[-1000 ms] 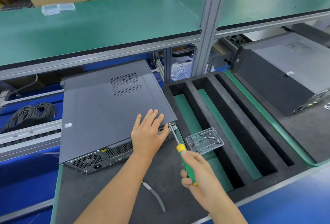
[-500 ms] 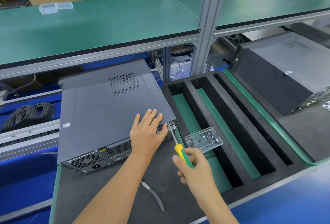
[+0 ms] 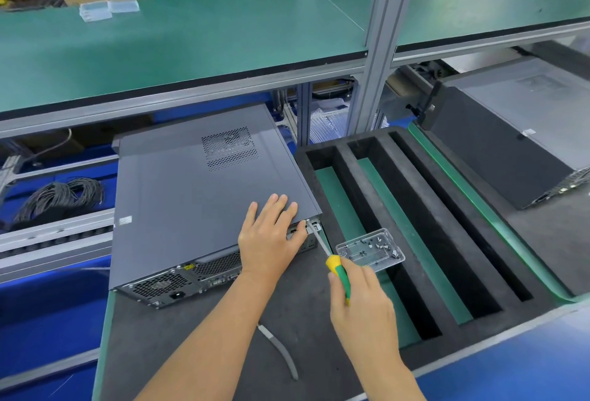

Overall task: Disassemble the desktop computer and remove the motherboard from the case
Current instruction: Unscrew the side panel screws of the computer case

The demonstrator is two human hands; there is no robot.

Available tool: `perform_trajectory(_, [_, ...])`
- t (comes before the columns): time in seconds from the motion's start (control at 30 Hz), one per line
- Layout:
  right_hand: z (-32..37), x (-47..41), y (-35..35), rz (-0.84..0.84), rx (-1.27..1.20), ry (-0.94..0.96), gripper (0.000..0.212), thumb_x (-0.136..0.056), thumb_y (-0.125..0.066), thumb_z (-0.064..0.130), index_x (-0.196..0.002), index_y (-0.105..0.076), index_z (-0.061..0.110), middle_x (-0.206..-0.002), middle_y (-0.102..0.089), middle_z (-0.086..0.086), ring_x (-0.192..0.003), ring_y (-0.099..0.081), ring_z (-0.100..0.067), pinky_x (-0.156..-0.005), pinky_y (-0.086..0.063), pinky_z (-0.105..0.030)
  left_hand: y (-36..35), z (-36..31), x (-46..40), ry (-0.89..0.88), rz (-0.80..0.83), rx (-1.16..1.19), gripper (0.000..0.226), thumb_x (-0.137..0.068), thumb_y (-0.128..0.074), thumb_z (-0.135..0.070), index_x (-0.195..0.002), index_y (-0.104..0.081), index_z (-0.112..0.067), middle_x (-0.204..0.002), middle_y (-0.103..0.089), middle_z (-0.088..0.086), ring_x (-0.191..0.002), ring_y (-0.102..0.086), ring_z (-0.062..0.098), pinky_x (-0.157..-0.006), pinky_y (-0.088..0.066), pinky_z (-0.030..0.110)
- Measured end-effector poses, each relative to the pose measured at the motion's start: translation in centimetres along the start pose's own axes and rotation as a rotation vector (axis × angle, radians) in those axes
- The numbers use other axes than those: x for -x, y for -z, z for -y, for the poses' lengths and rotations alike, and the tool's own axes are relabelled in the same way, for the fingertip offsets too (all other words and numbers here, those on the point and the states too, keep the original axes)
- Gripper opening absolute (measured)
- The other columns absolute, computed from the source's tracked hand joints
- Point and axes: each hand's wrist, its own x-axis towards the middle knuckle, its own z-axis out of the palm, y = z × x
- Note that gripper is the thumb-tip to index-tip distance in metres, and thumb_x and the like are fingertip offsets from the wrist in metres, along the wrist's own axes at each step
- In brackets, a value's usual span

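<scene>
A grey desktop computer case (image 3: 191,196) lies flat on the dark mat, its side panel still on and its rear ports facing me. My left hand (image 3: 271,237) rests flat on the panel's near right corner, fingers straight. My right hand (image 3: 360,305) grips a yellow and green screwdriver (image 3: 338,269). The screwdriver's tip sits at a screw on the case's rear right corner, just beside my left thumb.
A clear plastic tray (image 3: 372,249) holding several screws lies on the black foam rack (image 3: 415,225) with long slots to the right. A second computer case (image 3: 510,145) lies at far right. A grey strip (image 3: 281,352) lies on the mat. Coiled cables (image 3: 60,196) sit left.
My right hand has shifted its grip along the screwdriver handle while the tip stays at the corner screw. My left hand has stayed on the panel.
</scene>
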Motion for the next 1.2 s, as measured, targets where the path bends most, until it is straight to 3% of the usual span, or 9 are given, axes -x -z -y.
perform_trajectory(0.1, [1.2, 1.1, 0.7, 0.475, -0.648, -0.459, 0.029, -0.095, -0.056, 0.032, -0.109, -0.071, 0.011, -0.071, -0.059, -0.001, -0.044, -0.048, -0.013, -0.037, -0.037, -0.022, -0.1, 0.1, 0.0, -0.004, 0.005, 0.002, 0.026, -0.088, -0.062, -0.034, -0.102, -0.076, -0.017, -0.116, -0.071, 0.003, -0.115, -0.064, 0.018, -0.097, -0.049, 0.047])
perform_trajectory(0.17, [1.2, 0.9, 0.8, 0.431, -0.840, -0.630, 0.030, -0.094, -0.058, 0.031, -0.110, -0.067, 0.008, -0.072, -0.056, -0.006, -0.042, -0.040, -0.009, -0.032, -0.030, -0.018, 0.0, 0.2, 0.1, -0.004, 0.019, 0.016, 0.027, -0.088, -0.062, -0.035, -0.102, -0.076, -0.016, -0.117, -0.070, 0.003, -0.115, -0.064, 0.018, -0.097, -0.049, 0.048])
perform_trajectory(0.3, [-0.2, 2.2, 0.9, 0.044, -0.061, -0.171, 0.017, -0.091, -0.063, 0.036, -0.106, -0.058, 0.043, -0.072, -0.062, 0.004, -0.055, -0.060, -0.016, -0.054, -0.051, -0.032, 0.9, 0.0, -0.4, 0.018, 0.087, 0.057, 0.027, -0.086, -0.071, -0.031, -0.107, -0.075, -0.015, -0.119, -0.070, 0.005, -0.118, -0.062, 0.020, -0.099, -0.048, 0.049])
perform_trajectory(0.43, [-0.8, 4.5, 0.5, 0.036, -0.182, -0.133, 0.022, -0.091, -0.063, 0.034, -0.108, -0.059, 0.047, -0.063, -0.059, -0.002, -0.049, -0.058, -0.014, -0.050, -0.046, -0.021, 4.2, -0.9, 0.7, 0.116, 0.107, 0.346, 0.026, -0.091, -0.069, -0.017, -0.114, -0.070, -0.007, -0.119, -0.069, 0.006, -0.121, -0.060, 0.021, -0.107, -0.042, 0.045])
perform_trajectory(0.53, [-0.3, 5.5, -0.9, 0.200, -0.240, -0.121, 0.022, -0.092, -0.063, 0.033, -0.110, -0.060, 0.044, -0.067, -0.061, -0.004, -0.048, -0.058, -0.018, -0.051, -0.043, -0.030, 8.6, -3.0, 4.0, 0.820, 0.100, 0.872, 0.021, -0.096, -0.059, -0.028, -0.112, -0.071, -0.019, -0.105, -0.073, -0.005, -0.103, -0.068, 0.013, -0.091, -0.052, 0.025])
perform_trajectory(0.6, [0.1, 6.1, -2.3, 0.280, -0.249, -0.096, 0.022, -0.092, -0.064, 0.029, -0.110, -0.061, 0.042, -0.067, -0.060, -0.005, -0.047, -0.056, -0.018, -0.049, -0.043, -0.029, 10.4, -3.7, 5.7, 1.228, 0.161, 1.226, 0.022, -0.099, -0.056, -0.025, -0.114, -0.069, -0.016, -0.101, -0.075, 0.003, -0.095, -0.072, 0.020, -0.079, -0.057, 0.025])
perform_trajectory(0.73, [1.8, 7.6, -5.5, 0.410, -0.219, -0.052, 0.023, -0.091, -0.065, 0.025, -0.108, -0.060, 0.041, -0.064, -0.060, -0.002, -0.044, -0.053, -0.017, -0.048, -0.044, -0.024, 12.6, -1.5, 6.8, 1.572, 0.009, 1.451, 0.019, -0.096, -0.057, -0.013, -0.105, -0.073, -0.009, -0.097, -0.072, 0.016, -0.084, -0.072, 0.027, -0.069, -0.058, 0.031])
perform_trajectory(0.93, [4.3, 9.3, -10.6, 0.544, -0.230, -0.066, 0.016, -0.093, -0.061, 0.028, -0.101, -0.057, 0.041, -0.072, -0.065, -0.002, -0.044, -0.053, -0.016, -0.046, -0.043, -0.028, 14.6, 3.9, 7.4, 1.657, -0.147, 1.489, 0.018, -0.095, -0.059, -0.013, -0.107, -0.072, -0.009, -0.090, -0.072, 0.011, -0.070, -0.067, 0.020, -0.060, -0.056, 0.028])
perform_trajectory(1.2, [5.7, 10.1, -13.9, 0.546, -0.293, -0.184, 0.012, -0.095, -0.059, 0.030, -0.102, -0.056, 0.039, -0.063, -0.060, 0.000, -0.046, -0.051, -0.016, -0.046, -0.039, -0.027, 14.9, 7.2, 7.3, 1.645, -0.035, 1.331, 0.017, -0.094, -0.061, -0.007, -0.107, -0.071, -0.008, -0.099, -0.074, 0.010, -0.077, -0.072, 0.025, -0.057, -0.056, 0.031])
